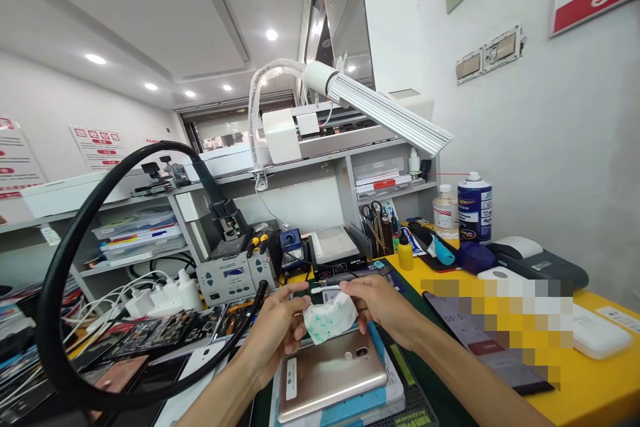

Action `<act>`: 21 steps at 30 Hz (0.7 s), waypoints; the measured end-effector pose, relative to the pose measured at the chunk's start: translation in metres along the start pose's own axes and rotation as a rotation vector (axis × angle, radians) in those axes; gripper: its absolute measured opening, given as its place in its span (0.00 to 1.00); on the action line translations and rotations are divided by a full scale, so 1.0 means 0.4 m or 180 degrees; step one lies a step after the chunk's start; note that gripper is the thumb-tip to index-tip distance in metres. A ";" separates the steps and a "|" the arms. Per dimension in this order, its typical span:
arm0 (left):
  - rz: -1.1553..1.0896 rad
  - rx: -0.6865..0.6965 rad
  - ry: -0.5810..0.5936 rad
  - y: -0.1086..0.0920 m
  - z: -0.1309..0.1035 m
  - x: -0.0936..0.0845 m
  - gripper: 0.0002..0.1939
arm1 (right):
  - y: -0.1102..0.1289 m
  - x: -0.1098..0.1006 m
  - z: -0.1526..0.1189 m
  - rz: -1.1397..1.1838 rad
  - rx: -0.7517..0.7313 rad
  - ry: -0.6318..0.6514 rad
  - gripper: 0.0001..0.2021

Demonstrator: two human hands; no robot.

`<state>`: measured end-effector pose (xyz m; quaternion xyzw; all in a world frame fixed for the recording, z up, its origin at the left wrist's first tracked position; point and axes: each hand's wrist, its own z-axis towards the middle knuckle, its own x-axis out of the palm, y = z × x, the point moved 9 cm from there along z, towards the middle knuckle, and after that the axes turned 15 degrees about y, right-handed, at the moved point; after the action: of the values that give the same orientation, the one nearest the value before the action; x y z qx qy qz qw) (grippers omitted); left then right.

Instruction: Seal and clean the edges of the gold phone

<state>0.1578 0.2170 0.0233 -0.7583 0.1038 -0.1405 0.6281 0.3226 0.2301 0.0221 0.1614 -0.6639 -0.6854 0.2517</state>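
A white cloth [330,319] with green stains is stretched between my two hands. My left hand [280,321] pinches its left edge, and my right hand [377,303] grips its upper right corner. A thin white stick [325,289], like a swab, lies along the top of the cloth, its right end at my right fingertips. Just below the cloth, a gold phone [333,373] rests back side up on a blue and white box [397,400].
A black hose [43,320] loops over the left side. Behind stand a grey soldering station [233,280], a yellow bottle [405,253] and a blue spray can [475,210]. A dark tablet or phone [480,340] lies at right. Phone parts [160,340] cover the left.
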 end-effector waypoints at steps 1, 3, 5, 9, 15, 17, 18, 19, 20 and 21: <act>0.0077 0.0006 0.0026 -0.004 -0.003 0.000 0.29 | 0.003 -0.003 0.000 -0.0065 -0.0037 -0.0040 0.17; 0.0281 0.0038 0.0098 -0.013 -0.011 0.002 0.27 | 0.012 -0.010 0.001 -0.0208 -0.0138 -0.0132 0.18; 0.0556 0.0125 0.0171 -0.024 -0.018 0.004 0.27 | 0.023 -0.015 0.000 -0.0362 -0.0266 -0.0221 0.20; 0.1185 0.0352 0.0263 -0.044 -0.026 0.007 0.25 | 0.044 -0.020 -0.005 -0.0636 -0.0487 -0.0348 0.22; 0.1639 0.0471 0.0292 -0.060 -0.028 0.009 0.17 | 0.078 -0.029 -0.019 -0.0915 -0.0800 -0.0535 0.20; 0.1591 0.0363 0.0371 -0.055 -0.026 0.011 0.17 | 0.089 -0.034 -0.026 -0.0928 -0.0918 -0.0611 0.18; 0.1532 0.0295 0.0417 -0.052 -0.025 0.012 0.17 | 0.089 -0.034 -0.026 -0.0901 -0.0931 -0.0613 0.17; 0.1455 0.0223 0.0465 -0.047 -0.023 0.013 0.17 | 0.086 -0.034 -0.025 -0.0851 -0.0907 -0.0587 0.18; 0.1362 0.0158 0.0504 -0.043 -0.021 0.014 0.17 | 0.080 -0.032 -0.022 -0.0786 -0.0853 -0.0543 0.18; 0.1259 0.0104 0.0531 -0.040 -0.020 0.014 0.17 | 0.072 -0.030 -0.018 -0.0708 -0.0785 -0.0502 0.19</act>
<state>0.1601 0.2107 0.0408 -0.6986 0.2999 -0.0784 0.6449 0.3402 0.2310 0.0487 0.1475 -0.5705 -0.7958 0.1394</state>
